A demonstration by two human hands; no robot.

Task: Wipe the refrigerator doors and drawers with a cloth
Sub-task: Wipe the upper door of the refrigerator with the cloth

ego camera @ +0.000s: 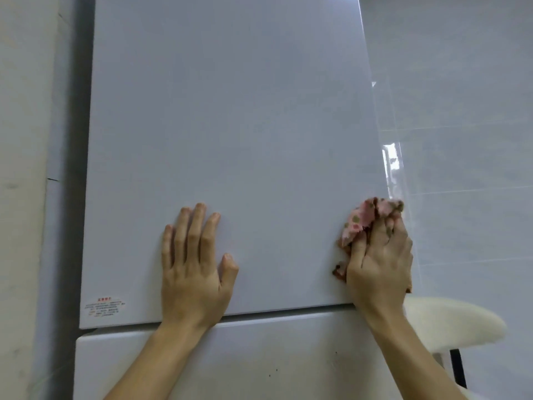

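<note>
The white upper refrigerator door [230, 140] fills most of the head view. Below it, past a thin gap, is the white lower door or drawer front [259, 356], with a few dark specks. My left hand [193, 267] lies flat on the lower part of the upper door, fingers spread, holding nothing. My right hand [380, 261] presses a pink patterned cloth [360, 220] against the door's lower right edge. The cloth is bunched under my fingers and sticks out above them.
A small red-printed sticker [104, 306] sits at the upper door's bottom left corner. A glossy tiled wall [461, 140] stands to the right, a plain wall [26, 168] to the left. A cream stool seat [452, 321] on dark legs stands at lower right.
</note>
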